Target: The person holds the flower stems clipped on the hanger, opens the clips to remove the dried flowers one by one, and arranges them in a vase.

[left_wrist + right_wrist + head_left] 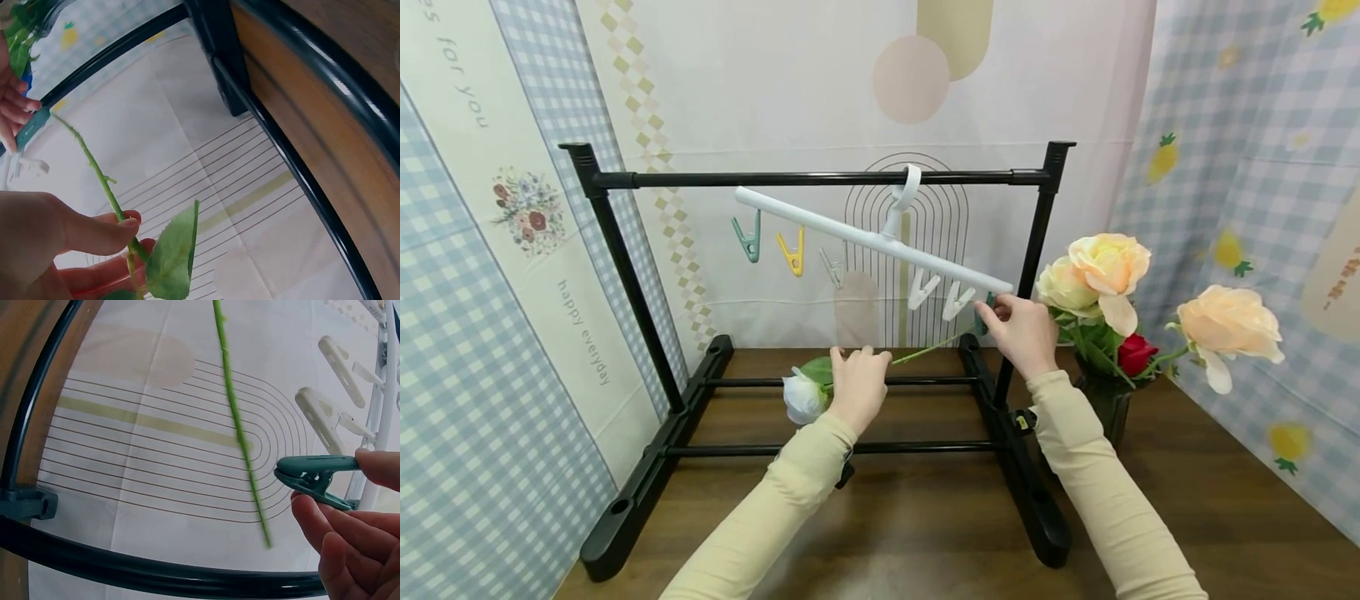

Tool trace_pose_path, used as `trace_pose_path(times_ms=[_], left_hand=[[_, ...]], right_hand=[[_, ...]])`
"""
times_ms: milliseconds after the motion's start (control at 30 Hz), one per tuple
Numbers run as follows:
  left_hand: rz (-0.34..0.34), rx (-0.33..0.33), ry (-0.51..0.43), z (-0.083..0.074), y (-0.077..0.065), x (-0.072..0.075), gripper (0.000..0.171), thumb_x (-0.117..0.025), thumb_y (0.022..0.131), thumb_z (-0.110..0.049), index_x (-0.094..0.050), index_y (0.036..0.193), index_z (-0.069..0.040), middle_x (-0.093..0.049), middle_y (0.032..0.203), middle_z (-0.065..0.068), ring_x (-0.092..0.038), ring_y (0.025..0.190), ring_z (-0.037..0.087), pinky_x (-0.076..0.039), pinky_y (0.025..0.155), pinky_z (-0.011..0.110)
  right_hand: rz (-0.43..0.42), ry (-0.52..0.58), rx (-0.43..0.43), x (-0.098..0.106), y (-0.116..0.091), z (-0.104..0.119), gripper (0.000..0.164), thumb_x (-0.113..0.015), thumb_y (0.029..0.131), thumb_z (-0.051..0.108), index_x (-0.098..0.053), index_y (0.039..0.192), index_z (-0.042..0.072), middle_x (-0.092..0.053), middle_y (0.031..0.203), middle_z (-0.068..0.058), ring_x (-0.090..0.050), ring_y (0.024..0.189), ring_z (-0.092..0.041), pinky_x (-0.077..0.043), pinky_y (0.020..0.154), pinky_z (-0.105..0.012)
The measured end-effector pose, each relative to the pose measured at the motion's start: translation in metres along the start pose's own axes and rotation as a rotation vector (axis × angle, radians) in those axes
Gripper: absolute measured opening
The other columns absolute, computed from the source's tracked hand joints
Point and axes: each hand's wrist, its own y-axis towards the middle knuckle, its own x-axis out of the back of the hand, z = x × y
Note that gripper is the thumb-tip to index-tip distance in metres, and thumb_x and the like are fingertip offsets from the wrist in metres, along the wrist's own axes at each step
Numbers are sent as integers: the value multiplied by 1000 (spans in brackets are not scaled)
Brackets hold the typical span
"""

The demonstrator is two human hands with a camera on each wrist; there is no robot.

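Note:
My left hand (pixel 859 385) pinches the green stem (pixel 94 162) of a white rose (pixel 805 397) between thumb and fingers; a leaf (pixel 172 256) stands out beside the fingertips. With thumb and fingers my right hand (pixel 1021 329) pinches a dark green clip (pixel 319 478) at the low right end of a white hanger (pixel 850 233). In the right wrist view the stem's free end passes just beside the clip's tip, with a small gap between them. The hanger hooks over the black rack's top bar (pixel 737 179) and tilts down to the right.
Two white clips (pixel 922 289), a clear grey clip (pixel 832 267), a yellow clip (pixel 792 252) and a green clip (pixel 748 237) dangle from the hanger. To the right stands a dark vase (pixel 1107 404) with peach roses (pixel 1228 323) and a red rose (pixel 1136 354). Patterned cloths surround the wooden table (pixel 895 533).

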Motion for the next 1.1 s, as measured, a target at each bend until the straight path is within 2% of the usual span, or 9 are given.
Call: trace_pose_path(times_ms=[100, 300, 433, 500, 600, 700, 800, 867, 1100], left_hand=[[-16, -16, 50, 0, -5, -5, 29, -79, 77, -18, -71, 103, -24, -69, 94, 1, -65, 87, 19, -34, 96, 48], [-60, -67, 125, -4, -17, -17, 29, -84, 71, -25, -71, 96, -26, -67, 92, -1, -62, 89, 19, -35, 96, 49], [-118, -93, 143, -6, -24, -21, 28, -85, 67, -25, -71, 91, -27, -66, 89, -1, -61, 88, 18, -36, 94, 48], [-157, -92, 150, -6, -25, -20, 27, -85, 66, -24, -71, 88, -27, -65, 87, -1, -61, 87, 18, -36, 94, 48], [-196, -90, 152, -5, -23, -15, 28, -85, 65, -22, -71, 88, -27, -65, 86, -1, -60, 86, 18, -35, 94, 48], [-192, -84, 149, -5, -23, -11, 28, -84, 67, -20, -72, 90, -28, -65, 89, -2, -60, 88, 19, -35, 96, 48], [-179, -79, 138, -7, -24, -7, 30, -84, 68, -20, -72, 94, -28, -66, 92, -2, -60, 90, 18, -35, 97, 49], [-184, -82, 128, -8, -25, -5, 31, -83, 67, -20, -73, 95, -28, -66, 93, -2, -60, 91, 18, -35, 98, 48], [-246, -100, 107, -16, -29, 5, 33, -85, 64, -18, -74, 94, -28, -65, 90, -3, -60, 89, 17, -34, 98, 48]], right_hand=[[-3, 26, -20, -2, -2, -1, 33, -69, 89, 34, -71, 89, 1, -74, 82, -18, -70, 70, -32, -50, 58, -44], [23, 112, -99, -5, -11, -3, 39, -67, 91, 32, -68, 110, -2, -74, 94, -21, -71, 81, -33, -53, 70, -47], [31, 122, -105, -8, -26, -3, 35, -64, 93, 27, -66, 111, -3, -74, 96, -20, -70, 82, -32, -53, 72, -47], [36, 119, -62, -12, -34, 0, 28, -64, 93, 22, -67, 108, -1, -74, 93, -18, -70, 78, -31, -52, 70, -46], [68, 112, 49, -20, -47, 10, 17, -65, 90, 13, -69, 103, 2, -75, 89, -14, -69, 71, -26, -52, 65, -42], [155, 98, 160, -31, -62, 24, 16, -64, 89, 8, -69, 104, 5, -75, 91, -9, -69, 74, -21, -53, 64, -36], [218, 58, 252, -41, -76, 36, 19, -65, 88, 5, -68, 107, 6, -72, 95, -8, -68, 82, -19, -55, 68, -33], [204, 14, 303, -45, -82, 41, 21, -69, 86, 3, -68, 107, 6, -71, 97, -7, -67, 84, -20, -55, 71, -34], [59, -100, 476, -50, -89, 49, 24, -76, 77, 0, -69, 98, 6, -68, 91, -4, -64, 83, -20, -52, 72, -34]])
